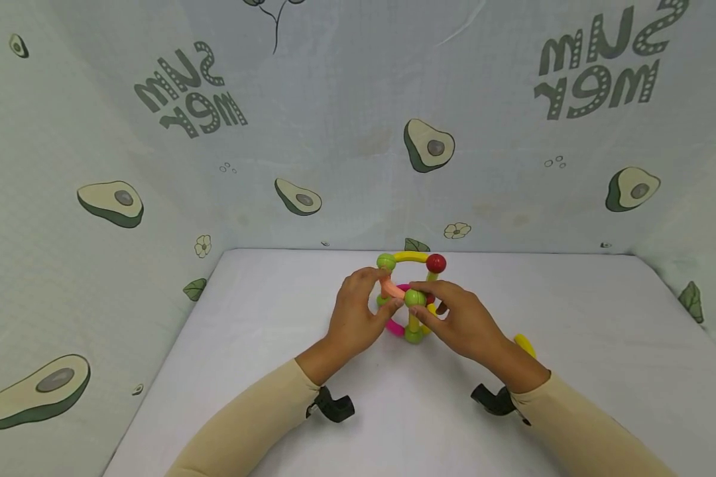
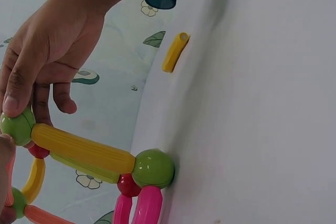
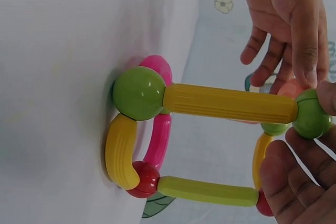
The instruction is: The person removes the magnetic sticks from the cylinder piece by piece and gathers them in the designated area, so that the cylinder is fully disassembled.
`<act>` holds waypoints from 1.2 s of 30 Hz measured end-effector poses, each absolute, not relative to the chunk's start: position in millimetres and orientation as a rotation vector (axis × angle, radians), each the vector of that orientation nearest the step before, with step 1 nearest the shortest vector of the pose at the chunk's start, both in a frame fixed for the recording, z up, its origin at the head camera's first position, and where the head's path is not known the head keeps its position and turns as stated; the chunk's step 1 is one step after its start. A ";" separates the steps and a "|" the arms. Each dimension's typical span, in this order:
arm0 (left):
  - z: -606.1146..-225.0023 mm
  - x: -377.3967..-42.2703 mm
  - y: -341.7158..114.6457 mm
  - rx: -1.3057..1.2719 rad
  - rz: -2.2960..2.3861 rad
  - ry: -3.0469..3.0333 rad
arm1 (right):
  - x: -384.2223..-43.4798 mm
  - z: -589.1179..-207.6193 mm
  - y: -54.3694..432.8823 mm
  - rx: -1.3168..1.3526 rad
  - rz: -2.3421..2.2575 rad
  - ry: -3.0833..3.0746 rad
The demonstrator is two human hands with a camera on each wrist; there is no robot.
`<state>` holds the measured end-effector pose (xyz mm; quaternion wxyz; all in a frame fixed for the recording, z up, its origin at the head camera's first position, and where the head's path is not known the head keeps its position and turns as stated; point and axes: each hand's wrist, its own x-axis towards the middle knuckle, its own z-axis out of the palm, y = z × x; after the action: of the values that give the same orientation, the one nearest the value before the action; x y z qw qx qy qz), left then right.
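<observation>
A frame of coloured sticks and balls stands upright on the table. My right hand (image 1: 462, 317) grips the green ball (image 1: 415, 299) at its near upper corner, thumb and fingers around it. With thumb and fingers, my left hand (image 1: 357, 313) holds the curved orange stick (image 1: 393, 288) that meets this ball. A straight yellow stick (image 3: 231, 103) runs from the ball down to a lower green ball (image 3: 138, 93). Pink sticks (image 2: 148, 205) and a curved yellow stick (image 3: 121, 151) form the base. At the far top, a red ball (image 1: 436, 264) and another green ball (image 1: 386, 262) join a curved yellow stick (image 1: 411, 256).
A loose yellow stick (image 1: 524, 344) lies on the white table (image 1: 262, 311), partly behind my right wrist in the head view. A printed cloth (image 1: 346, 132) hangs behind the table. Black wrist mounts (image 1: 336, 405) sit under both forearms.
</observation>
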<state>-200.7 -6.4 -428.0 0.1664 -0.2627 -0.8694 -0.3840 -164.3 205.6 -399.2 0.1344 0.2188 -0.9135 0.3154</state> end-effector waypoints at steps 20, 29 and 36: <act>-425.7 -187.0 5.7 -0.528 -2.073 -2.335 | -162.5 -402.9 204.1 0.636 0.916 -2.622; -420.4 -186.0 8.0 -0.490 -2.054 -2.349 | -163.5 -402.5 203.1 0.639 0.923 -2.620; -422.5 -188.2 8.1 -0.491 -2.048 -2.340 | -163.0 -403.1 203.1 0.630 0.930 -2.630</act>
<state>-188.2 8.1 -422.5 -0.0033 -0.1559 -0.7432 -0.6506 -163.0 203.1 -403.1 0.1406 0.2181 -0.9104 0.3221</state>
